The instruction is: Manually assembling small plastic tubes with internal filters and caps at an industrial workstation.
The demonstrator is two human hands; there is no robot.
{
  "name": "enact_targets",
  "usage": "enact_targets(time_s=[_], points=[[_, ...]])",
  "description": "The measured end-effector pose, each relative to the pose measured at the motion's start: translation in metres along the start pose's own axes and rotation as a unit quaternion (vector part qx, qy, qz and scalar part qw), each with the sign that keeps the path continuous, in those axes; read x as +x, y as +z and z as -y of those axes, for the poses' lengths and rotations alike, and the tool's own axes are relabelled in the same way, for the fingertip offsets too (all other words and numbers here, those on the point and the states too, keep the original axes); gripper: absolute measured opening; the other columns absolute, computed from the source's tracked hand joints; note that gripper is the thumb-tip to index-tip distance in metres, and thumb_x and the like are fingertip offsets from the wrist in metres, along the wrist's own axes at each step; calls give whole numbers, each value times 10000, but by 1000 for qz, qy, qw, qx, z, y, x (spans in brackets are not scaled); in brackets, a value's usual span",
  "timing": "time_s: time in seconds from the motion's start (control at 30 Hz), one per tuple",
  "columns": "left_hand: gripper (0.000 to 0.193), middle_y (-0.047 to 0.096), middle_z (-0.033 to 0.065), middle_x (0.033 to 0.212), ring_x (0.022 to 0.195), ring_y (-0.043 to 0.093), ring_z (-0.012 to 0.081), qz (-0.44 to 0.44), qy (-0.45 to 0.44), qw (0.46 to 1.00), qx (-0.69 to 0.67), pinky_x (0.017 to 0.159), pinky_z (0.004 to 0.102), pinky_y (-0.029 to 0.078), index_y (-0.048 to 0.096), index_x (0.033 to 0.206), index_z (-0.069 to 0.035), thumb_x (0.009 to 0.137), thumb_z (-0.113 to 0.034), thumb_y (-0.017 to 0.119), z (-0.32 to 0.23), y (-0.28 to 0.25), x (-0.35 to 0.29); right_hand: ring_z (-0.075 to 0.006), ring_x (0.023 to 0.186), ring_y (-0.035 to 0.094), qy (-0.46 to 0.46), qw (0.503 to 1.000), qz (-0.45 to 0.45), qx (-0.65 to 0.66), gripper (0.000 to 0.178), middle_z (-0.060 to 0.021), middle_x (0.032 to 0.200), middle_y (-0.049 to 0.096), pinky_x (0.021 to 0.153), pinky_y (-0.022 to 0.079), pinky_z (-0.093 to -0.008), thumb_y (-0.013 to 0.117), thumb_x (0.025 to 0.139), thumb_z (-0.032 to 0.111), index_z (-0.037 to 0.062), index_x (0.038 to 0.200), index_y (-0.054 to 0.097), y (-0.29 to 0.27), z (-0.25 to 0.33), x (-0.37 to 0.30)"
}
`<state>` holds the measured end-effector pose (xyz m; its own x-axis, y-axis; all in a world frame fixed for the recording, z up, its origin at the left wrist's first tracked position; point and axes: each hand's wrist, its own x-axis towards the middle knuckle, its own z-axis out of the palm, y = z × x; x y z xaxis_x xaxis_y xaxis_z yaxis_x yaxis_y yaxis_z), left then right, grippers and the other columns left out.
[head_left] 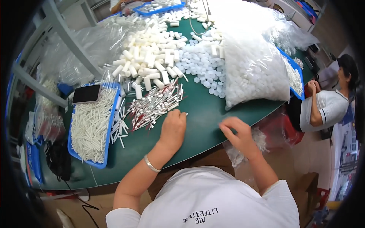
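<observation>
My left hand [173, 129], a silver bangle on its wrist, is closed just above the green table, beside a heap of thin white-and-silver sticks with red bits [154, 105]. A small pale tip shows past its fingers; the rest of what they hold is hidden. To the right, my right hand [237, 135] hovers near the table's front edge with thumb and forefinger apart, and nothing shows between them. Behind the stick heap lie many thick white cylinders [146, 57]. Translucent round caps [205, 70] are spread to the right of those.
On the left stands a blue tray [117, 99] of short white tubes, with a phone [86, 94] on top. A big clear bag of white pieces [254, 72] fills the right side. Grey frame bars [68, 38] rise at left. Another person [327, 98] sits at right.
</observation>
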<state>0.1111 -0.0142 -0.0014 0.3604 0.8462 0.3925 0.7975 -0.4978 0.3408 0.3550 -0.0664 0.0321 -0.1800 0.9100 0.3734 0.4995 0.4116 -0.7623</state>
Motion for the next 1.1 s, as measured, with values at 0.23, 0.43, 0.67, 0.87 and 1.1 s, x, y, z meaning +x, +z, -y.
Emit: enact_targets(time_s=[0.23,0.43,0.67,0.87,1.1], points=[[110,491,124,826,796,542,282,-34,42,998,24,703,366,476,533,855,-29,758,1,575,-5,-1,-4,-244,832,568,-235,961,31,-140,53,-71,848,593,753,450,-360,673,777,93,78,826,663,95,-26,124],[121,585,141,865,777,593,285,-66,-54,980,-180,699,357,489,601,948,3,829,-7,622,4,-7,-6,-235,817,603,-285,938,47,-191,99,-56,854,627,768,457,-354,688,767,73,76,853,640,94,-25,137],[193,599,-39,820,680,514,32,-31,-274,814,-511,614,198,446,658,1090,-24,920,-115,641,12,-23,0,-218,704,615,-93,992,91,-6,89,-91,791,616,654,487,-312,666,782,12,22,858,621,53,17,106],[206,562,-55,780,656,482,16,-8,-299,773,-559,592,172,415,647,1104,-35,928,-141,636,12,-28,2,-196,700,613,-92,991,94,-18,95,-90,779,602,633,500,-293,658,775,-19,8,855,615,43,20,92],[140,593,2,779,649,507,66,-56,-199,888,-410,593,220,440,677,1012,-32,896,-110,659,12,-29,1,-272,723,605,-141,978,135,-70,117,-105,766,593,650,502,-350,662,763,-1,26,851,589,32,22,97]])
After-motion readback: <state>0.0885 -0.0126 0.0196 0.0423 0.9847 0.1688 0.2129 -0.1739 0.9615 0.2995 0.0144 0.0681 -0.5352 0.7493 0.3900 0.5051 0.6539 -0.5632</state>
